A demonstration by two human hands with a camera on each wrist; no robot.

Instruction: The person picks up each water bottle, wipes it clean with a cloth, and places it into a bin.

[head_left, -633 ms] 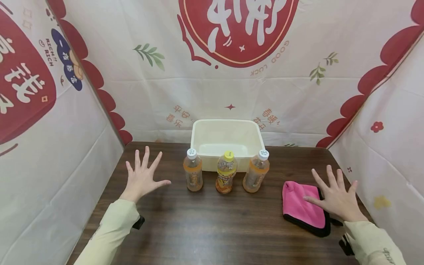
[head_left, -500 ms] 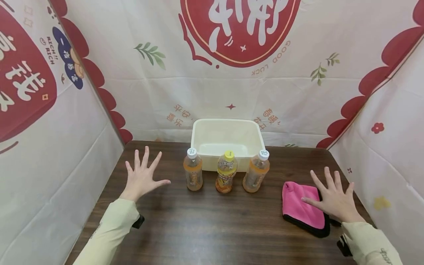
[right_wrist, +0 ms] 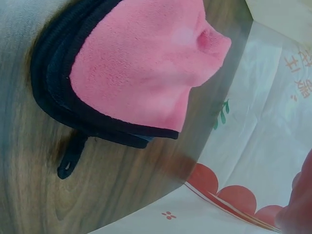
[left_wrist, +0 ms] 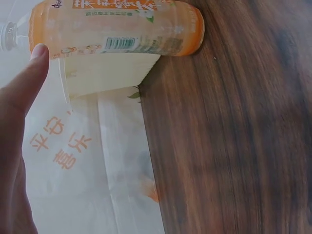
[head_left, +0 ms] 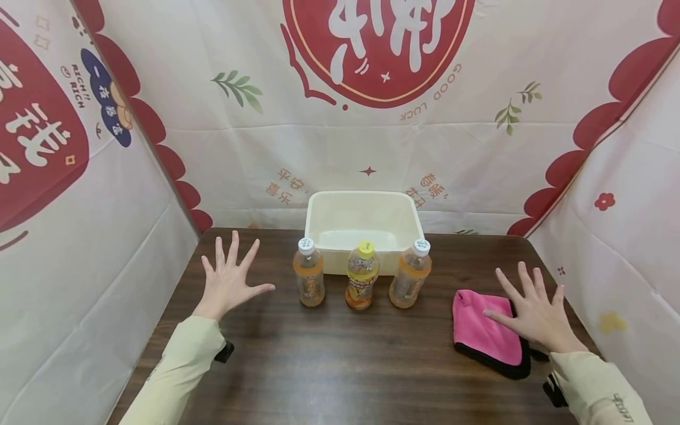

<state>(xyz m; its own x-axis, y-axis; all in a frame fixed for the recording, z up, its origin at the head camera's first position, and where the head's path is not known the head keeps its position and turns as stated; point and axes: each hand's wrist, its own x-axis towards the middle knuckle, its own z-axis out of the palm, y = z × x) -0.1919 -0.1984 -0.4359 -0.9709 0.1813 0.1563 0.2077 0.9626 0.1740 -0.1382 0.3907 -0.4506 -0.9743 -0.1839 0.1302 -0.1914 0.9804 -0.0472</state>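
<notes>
My left hand [head_left: 227,286] hovers over the left side of the table, fingers spread and holding nothing. Nearest to it stands an upright orange-labelled bottle [head_left: 310,277] with a white cap; the same bottle [left_wrist: 122,29] fills the top of the left wrist view. A yellow-capped bottle [head_left: 362,280] is in the middle, and another white-capped bottle [head_left: 410,277] stands to its right. Over the right edge of a folded pink cloth [head_left: 486,327] with black trim, my right hand [head_left: 539,316] is spread, gripping nothing. In the right wrist view the cloth [right_wrist: 141,68] shows a black hanging loop.
Directly behind the bottles sits a cream plastic bin [head_left: 366,221], its open top facing up. Printed white curtains [head_left: 212,159] enclose the dark wooden table [head_left: 329,366] at the back and both sides.
My right hand has shifted slightly up and to the left, fingers still spread. The left hand stays nearly in place. Bottles, bin and cloth have not moved.
</notes>
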